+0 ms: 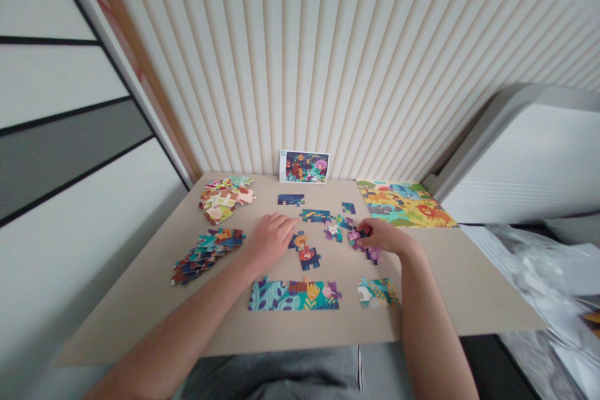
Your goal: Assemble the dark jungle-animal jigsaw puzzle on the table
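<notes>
My left hand [270, 239] rests palm down on the table beside a joined orange-and-red piece group [308, 256]; its fingertips are too small to make out. At the right, my right hand [380, 235] has its fingers closed on the purple puzzle pieces [359, 239]. Between the hands lie a dark blue joined strip [315, 215] and a white-and-teal piece [334, 233]. Nearer me are a long joined leaf-patterned strip [294, 295] and a shorter teal section [377, 292]. Farther back sit a dark blue section [291, 199] and a small blue piece [348, 207].
A picture card [304, 167] leans against the pleated wall. Two piles of loose pieces, one pinkish [225, 199] and one dark [206, 255], lie on the left of the table [478, 281]. An animal puzzle [407, 203] lies at the back right.
</notes>
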A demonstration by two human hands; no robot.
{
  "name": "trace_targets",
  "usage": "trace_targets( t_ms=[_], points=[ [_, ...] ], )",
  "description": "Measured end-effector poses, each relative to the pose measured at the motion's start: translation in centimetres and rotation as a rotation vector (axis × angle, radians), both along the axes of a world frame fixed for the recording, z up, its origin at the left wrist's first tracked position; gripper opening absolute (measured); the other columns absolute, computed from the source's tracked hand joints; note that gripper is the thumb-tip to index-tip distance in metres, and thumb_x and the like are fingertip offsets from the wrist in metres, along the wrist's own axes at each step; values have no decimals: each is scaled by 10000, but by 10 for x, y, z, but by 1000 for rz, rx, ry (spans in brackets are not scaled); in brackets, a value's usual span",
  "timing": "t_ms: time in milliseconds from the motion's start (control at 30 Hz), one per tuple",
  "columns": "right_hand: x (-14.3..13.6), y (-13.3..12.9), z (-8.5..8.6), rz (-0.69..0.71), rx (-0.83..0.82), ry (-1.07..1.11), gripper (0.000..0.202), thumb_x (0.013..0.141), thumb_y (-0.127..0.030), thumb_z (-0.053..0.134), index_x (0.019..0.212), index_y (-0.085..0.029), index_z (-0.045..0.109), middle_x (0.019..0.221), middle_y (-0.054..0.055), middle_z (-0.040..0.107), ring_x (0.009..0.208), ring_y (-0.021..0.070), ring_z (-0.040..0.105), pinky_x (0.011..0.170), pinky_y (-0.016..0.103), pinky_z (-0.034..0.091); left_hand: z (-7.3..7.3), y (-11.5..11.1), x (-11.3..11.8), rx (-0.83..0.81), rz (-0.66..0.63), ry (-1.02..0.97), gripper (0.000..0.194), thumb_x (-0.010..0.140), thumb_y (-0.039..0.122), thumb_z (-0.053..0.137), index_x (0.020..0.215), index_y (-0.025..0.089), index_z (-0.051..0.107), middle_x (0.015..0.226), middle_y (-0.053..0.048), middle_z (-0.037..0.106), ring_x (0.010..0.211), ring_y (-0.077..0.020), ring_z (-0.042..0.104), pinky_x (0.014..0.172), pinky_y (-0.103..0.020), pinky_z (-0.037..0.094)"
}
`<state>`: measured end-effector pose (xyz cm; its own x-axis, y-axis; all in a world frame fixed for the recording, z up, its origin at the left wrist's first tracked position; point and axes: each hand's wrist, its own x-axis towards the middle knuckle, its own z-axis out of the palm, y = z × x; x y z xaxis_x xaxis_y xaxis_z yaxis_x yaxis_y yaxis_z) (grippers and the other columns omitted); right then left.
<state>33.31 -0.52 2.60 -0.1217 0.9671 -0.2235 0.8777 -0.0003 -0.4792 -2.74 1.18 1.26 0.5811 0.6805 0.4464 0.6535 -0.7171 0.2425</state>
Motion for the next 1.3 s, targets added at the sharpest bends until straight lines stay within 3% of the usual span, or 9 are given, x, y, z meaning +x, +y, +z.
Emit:
trace_targets(
  t_ms=[100, 200, 400, 567, 767, 833, 933, 1100, 1300],
  points=[
    [2, 0, 1, -29, 9, 26, 277, 683, -332, 772, 896, -188, 668, 843, 32, 680, 726, 180, 583, 594, 264, 401, 2, 10, -13, 61, 185, -41, 306, 981, 159, 438, 1202, 204, 645, 1095, -106, 699, 1052, -268, 605, 945, -443, 450],
    [0, 0, 6, -29, 51, 117, 235, 729, -370, 733, 851, -188, 647, 764, 16, 651, 665, 159, 555, 571, 261, 388, 1, 17, -21, 82, 255, -50, 307, 957, 134, 446, 1179, 203, 647, 1075, -102, 703, 1045, -280, 602, 933, -445, 449],
    [-8, -2, 15, -78, 66, 437, 358, 810, -539, 673, 894, -210, 559, 644, -18, 622, 578, 151, 580, 501, 235, 362, -7, 12, -11, 17, 195, -31, 277, 935, 114, 469, 1127, 209, 644, 1055, -78, 710, 1013, -261, 618, 884, -414, 473],
    [-8, -1, 11, -114, 26, 431, 378, 825, -568, 665, 859, -212, 545, 713, 24, 697, 609, 179, 670, 483, 227, 395, -13, 8, -5, -37, 133, -48, 271, 941, 108, 467, 1121, 207, 645, 1070, -71, 710, 1015, -246, 621, 901, -410, 483],
    [0, 10, 5, -254, 295, 437, 338, 843, -525, 661, 833, -202, 560, 708, 32, 688, 593, 174, 662, 529, 258, 460, -16, 10, -6, -56, 117, -59, 248, 950, 117, 476, 1087, 212, 659, 1061, -67, 709, 1011, -239, 624, 904, -401, 484],
    [1, 13, 2, -311, 306, 456, 314, 844, -496, 667, 895, -202, 570, 675, 17, 676, 556, 168, 645, 507, 254, 449, -17, 10, -5, -59, 116, -52, 241, 954, 122, 481, 1086, 215, 661, 1056, -65, 709, 1002, -238, 625, 896, -398, 484],
    [-2, 16, -5, -270, 263, 371, 239, 860, -403, 655, 975, -201, 600, 675, 4, 684, 540, 161, 638, 505, 249, 441, -17, 9, -4, -67, 116, -40, 233, 963, 128, 484, 1086, 216, 662, 1052, -63, 708, 1002, -234, 626, 894, -390, 480],
    [-7, 20, -12, -163, 364, 132, 282, 837, -226, 653, 1119, -225, 656, 1069, 50, 744, 726, 149, 676, 675, 268, 483, -16, 8, -4, -74, 116, -25, 223, 977, 137, 486, 1099, 214, 656, 1065, -57, 708, 1022, -236, 621, 900, -390, 471],
    [2, 17, -9, -101, 213, -8, 203, 841, -373, 668, 867, -184, 736, 800, 48, 725, 722, 190, 653, 642, 279, 444, -15, 7, -4, -69, 118, -29, 221, 972, 131, 494, 1085, 215, 664, 1065, -63, 710, 1021, -237, 623, 881, -386, 472]
  ],
)
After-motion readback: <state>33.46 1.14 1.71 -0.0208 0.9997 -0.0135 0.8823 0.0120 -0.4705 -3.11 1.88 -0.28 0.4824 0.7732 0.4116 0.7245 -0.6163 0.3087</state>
